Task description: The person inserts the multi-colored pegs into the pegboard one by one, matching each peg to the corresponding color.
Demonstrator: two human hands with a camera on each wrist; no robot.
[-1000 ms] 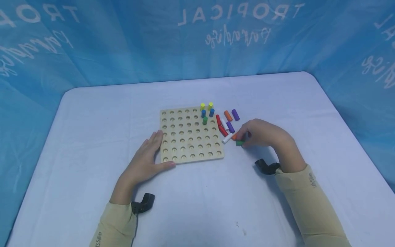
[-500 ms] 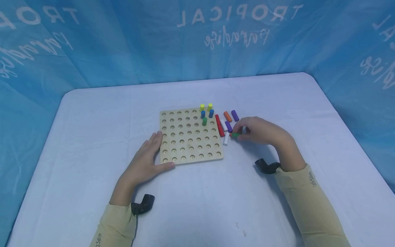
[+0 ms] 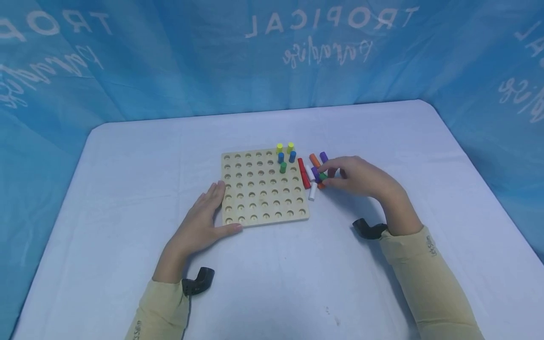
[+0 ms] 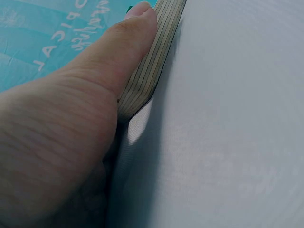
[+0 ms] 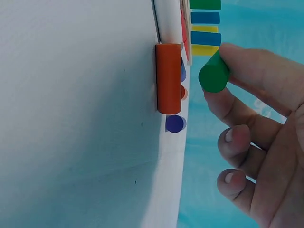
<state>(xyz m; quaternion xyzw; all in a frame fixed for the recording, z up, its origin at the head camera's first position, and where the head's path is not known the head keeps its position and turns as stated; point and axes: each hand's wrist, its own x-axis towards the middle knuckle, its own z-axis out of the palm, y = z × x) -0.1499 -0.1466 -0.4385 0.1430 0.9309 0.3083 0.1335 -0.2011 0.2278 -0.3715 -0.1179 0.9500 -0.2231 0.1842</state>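
A square wooden pegboard point(image 3: 250, 194) with rows of round holes lies on the table. My left hand point(image 3: 199, 222) rests at its near left corner, fingers along the left side and thumb over the front edge. In the left wrist view the thumb point(image 4: 118, 52) lies against the board's layered edge point(image 4: 147, 71). My right hand point(image 3: 357, 175) pinches a green peg point(image 5: 214, 73) between thumb and fingertips, raised over the loose pegs right of the board. Another green peg point(image 3: 283, 167) stands in the board, beside two blue pegs point(image 3: 281, 157) and two yellow pegs point(image 3: 291, 148).
Loose pegs lie along the board's right side: red point(image 3: 305, 180), white point(image 3: 312, 191), purple point(image 3: 324, 157) and orange point(image 3: 314, 160). An orange peg point(image 5: 168, 78) lies close below the right hand. A blue printed curtain point(image 3: 191, 61) hangs behind the white-covered table point(image 3: 272, 283).
My right hand has picked up the green peg from the table and moved it up and left. An orange peg and a white peg have shifted. The left hand keeps its place.
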